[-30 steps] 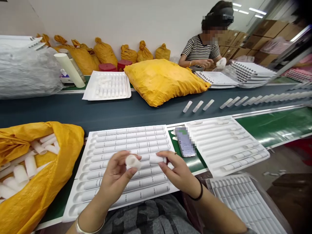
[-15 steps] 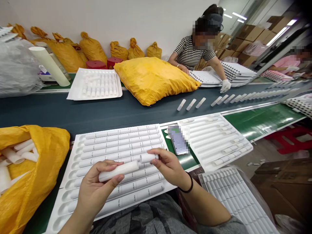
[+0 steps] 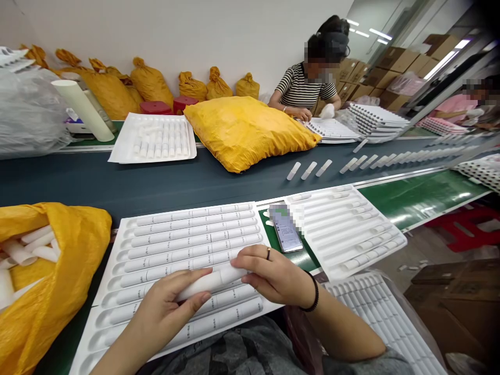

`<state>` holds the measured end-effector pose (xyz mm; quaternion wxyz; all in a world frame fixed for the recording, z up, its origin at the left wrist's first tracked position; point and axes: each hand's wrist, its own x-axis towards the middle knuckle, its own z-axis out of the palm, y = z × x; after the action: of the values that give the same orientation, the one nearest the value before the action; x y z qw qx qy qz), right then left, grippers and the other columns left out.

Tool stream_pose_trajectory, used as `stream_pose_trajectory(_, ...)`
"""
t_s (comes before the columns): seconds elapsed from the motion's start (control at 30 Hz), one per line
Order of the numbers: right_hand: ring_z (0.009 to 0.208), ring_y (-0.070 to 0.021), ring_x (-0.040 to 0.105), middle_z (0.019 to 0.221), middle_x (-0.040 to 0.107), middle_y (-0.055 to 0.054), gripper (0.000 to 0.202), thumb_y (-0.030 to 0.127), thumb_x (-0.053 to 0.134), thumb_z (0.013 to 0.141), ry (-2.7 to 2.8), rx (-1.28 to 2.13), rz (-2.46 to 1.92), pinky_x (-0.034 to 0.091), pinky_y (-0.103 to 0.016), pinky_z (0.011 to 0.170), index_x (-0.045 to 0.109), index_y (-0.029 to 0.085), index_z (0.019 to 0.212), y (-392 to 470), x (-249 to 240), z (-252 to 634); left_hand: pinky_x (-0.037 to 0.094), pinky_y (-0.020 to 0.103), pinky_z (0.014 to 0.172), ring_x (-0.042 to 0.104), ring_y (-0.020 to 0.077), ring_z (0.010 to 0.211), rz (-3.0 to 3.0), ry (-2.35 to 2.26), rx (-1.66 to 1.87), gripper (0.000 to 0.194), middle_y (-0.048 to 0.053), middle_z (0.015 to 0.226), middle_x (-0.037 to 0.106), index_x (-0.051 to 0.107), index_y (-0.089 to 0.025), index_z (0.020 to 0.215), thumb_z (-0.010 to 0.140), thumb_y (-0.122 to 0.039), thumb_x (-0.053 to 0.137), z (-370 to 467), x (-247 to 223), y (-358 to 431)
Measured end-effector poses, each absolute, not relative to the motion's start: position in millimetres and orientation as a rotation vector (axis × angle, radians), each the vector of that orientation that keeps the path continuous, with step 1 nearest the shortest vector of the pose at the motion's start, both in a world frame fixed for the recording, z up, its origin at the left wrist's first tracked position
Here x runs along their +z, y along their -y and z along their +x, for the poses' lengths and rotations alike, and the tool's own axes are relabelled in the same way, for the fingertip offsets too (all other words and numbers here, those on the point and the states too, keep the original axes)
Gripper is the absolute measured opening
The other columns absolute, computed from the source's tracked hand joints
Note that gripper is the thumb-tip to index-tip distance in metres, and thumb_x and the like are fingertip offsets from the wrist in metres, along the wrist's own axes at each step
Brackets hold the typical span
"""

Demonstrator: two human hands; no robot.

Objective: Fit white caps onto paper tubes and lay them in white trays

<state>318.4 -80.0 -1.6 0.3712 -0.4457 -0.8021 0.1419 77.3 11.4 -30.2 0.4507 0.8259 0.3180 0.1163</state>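
Over the near white tray (image 3: 94,323), which is filled with rows of printed white cylinders, both hands hold white pieces end to end. My left hand (image 3: 167,302) is closed around a plain white tube (image 3: 203,285). The fingers of my right hand (image 3: 265,273) pinch a short white cap (image 3: 230,273) at the tube's right end. Cap and tube meet there; how deep one sits in the other cannot be made out.
An open yellow sack (image 3: 86,245) of white tubes stands left. A phone (image 3: 286,229) lies between the near tray and a part-filled tray (image 3: 332,250). Beyond, a belt (image 3: 156,182) carries tubes and a full yellow sack (image 3: 250,130). A person (image 3: 308,88) works opposite.
The cap and tube, apart before, now touch end to end. My left hand has moved slightly right and down. The person opposite has drawn the gloved hand back from the belt.
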Motion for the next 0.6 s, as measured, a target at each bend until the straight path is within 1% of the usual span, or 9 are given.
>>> stream_pose_trajectory(0.1, 0.092, -0.0171, 0.059, 0.099, 0.063, -0.012, 0.029, 0.016, 0.05, 0.091, 2.15, 0.246, -1.137, 0.051, -0.028, 0.082, 0.051, 0.013, 0.12, 78.7, -2.2, 313.3, 0.052, 0.023, 0.076, 0.064, 0.0169, 0.089, 2.137, -0.748, 0.308, 0.036, 0.001, 0.097, 0.068, 0.058, -0.028, 0.12, 0.086, -0.039, 0.056, 76.3, -28.1, -8.4)
stream_pose_trajectory(0.17, 0.092, -0.0175, 0.059, 0.098, 0.064, -0.013, 0.029, 0.017, 0.05, 0.091, 2.139, 0.234, -1.14, 0.051, -0.028, 0.082, 0.051, 0.011, 0.12, 78.5, -6.3, 309.6, 0.052, 0.021, 0.075, 0.064, 0.0155, 0.089, 2.191, -0.731, 0.361, 0.034, 0.001, 0.096, 0.067, 0.057, -0.027, 0.12, 0.088, -0.036, 0.055, 76.0, -28.2, -5.5)
stream_pose_trajectory(0.3, 0.094, -0.0175, 0.06, 0.101, 0.065, -0.012, 0.03, 0.023, 0.051, 0.092, 2.021, 0.364, -1.171, 0.051, -0.028, 0.084, 0.052, 0.012, 0.119, 79.2, -16.3, 305.4, 0.051, 0.02, 0.073, 0.062, 0.0143, 0.087, 2.344, -0.678, 0.56, 0.032, 0.001, 0.095, 0.066, 0.055, -0.027, 0.119, 0.088, -0.031, 0.055, 75.2, -34.1, -1.3)
stream_pose_trajectory(0.4, 0.089, -0.0165, 0.061, 0.098, 0.066, -0.011, 0.029, 0.024, 0.052, 0.091, 1.94, 0.482, -1.237, 0.052, -0.028, 0.08, 0.055, 0.013, 0.118, 79.6, -21.0, 304.3, 0.05, 0.021, 0.074, 0.061, 0.015, 0.087, 2.472, -0.629, 0.693, 0.034, 0.003, 0.096, 0.065, 0.053, -0.025, 0.122, 0.088, -0.029, 0.056, 76.4, -38.3, -0.2)
stream_pose_trajectory(0.47, 0.088, -0.0163, 0.061, 0.098, 0.066, -0.011, 0.029, 0.024, 0.053, 0.091, 1.912, 0.536, -1.252, 0.052, -0.028, 0.08, 0.055, 0.012, 0.117, 79.7, -22.2, 303.8, 0.051, 0.022, 0.075, 0.061, 0.0152, 0.087, 2.519, -0.612, 0.704, 0.036, 0.004, 0.096, 0.065, 0.052, -0.024, 0.124, 0.088, -0.029, 0.056, 79.1, -37.7, 0.6)
stream_pose_trajectory(0.53, 0.091, -0.0169, 0.061, 0.099, 0.065, -0.012, 0.029, 0.023, 0.052, 0.091, 1.895, 0.568, -1.243, 0.051, -0.029, 0.082, 0.055, 0.012, 0.118, 80.3, -21.8, 303.3, 0.051, 0.022, 0.073, 0.062, 0.015, 0.084, 2.538, -0.602, 0.693, 0.042, 0.004, 0.093, 0.065, 0.046, -0.023, 0.131, 0.09, -0.029, 0.053, 82.9, -34.6, 2.9)
stream_pose_trajectory(0.6, 0.094, -0.0173, 0.06, 0.1, 0.065, -0.012, 0.029, 0.023, 0.049, 0.091, 1.866, 0.573, -1.218, 0.051, -0.029, 0.082, 0.054, 0.013, 0.118, 81.9, -20.1, 301.8, 0.051, 0.021, 0.068, 0.061, 0.0139, 0.076, 2.537, -0.587, 0.693, 0.049, 0.003, 0.085, 0.065, 0.037, -0.023, 0.139, 0.092, -0.029, 0.049, 86.8, -31.5, 7.7)
